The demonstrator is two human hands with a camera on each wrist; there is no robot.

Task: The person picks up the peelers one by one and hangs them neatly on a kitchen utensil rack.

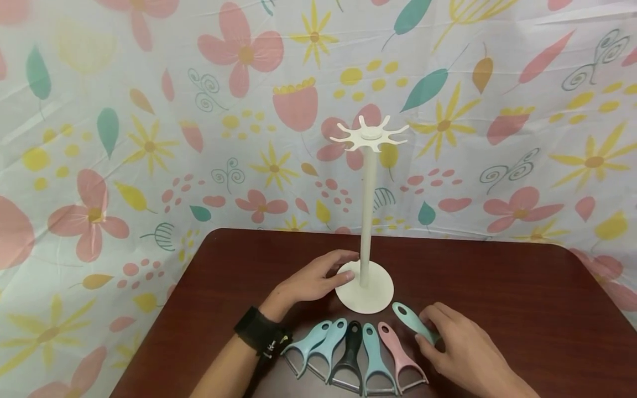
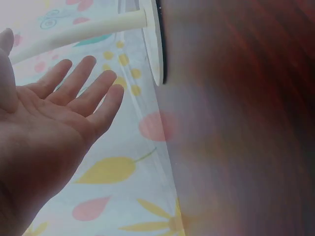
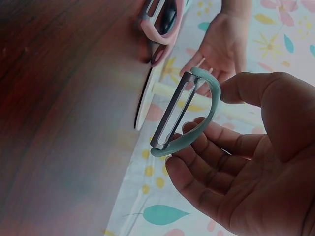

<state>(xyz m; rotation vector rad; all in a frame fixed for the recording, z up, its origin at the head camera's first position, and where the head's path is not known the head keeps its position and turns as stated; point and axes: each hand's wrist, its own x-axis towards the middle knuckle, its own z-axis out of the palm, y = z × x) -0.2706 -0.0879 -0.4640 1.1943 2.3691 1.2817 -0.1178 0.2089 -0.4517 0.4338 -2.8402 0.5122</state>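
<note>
In my right hand (image 1: 464, 347) is a teal Y-shaped peeler (image 1: 410, 320), pinched between thumb and fingers, its handle angled toward the stand. The right wrist view shows its metal blade (image 3: 172, 110) facing the table. My left hand (image 1: 309, 281) lies at the left side of a cream stand (image 1: 367, 204), fingers loosely extended and thumb over the round base (image 1: 368, 301). Whether it touches the base I cannot tell. On top of the stand's pole is a ring of curved hooks (image 1: 370, 134), with nothing hanging from them.
Several peelers lie in a row in front of the base: light blue ones (image 1: 329, 345), a black one (image 1: 352, 345) and a pink one (image 1: 395, 345). They rest on a dark reddish-brown table (image 1: 522, 298). Behind it hangs a flower-patterned cloth (image 1: 149, 83).
</note>
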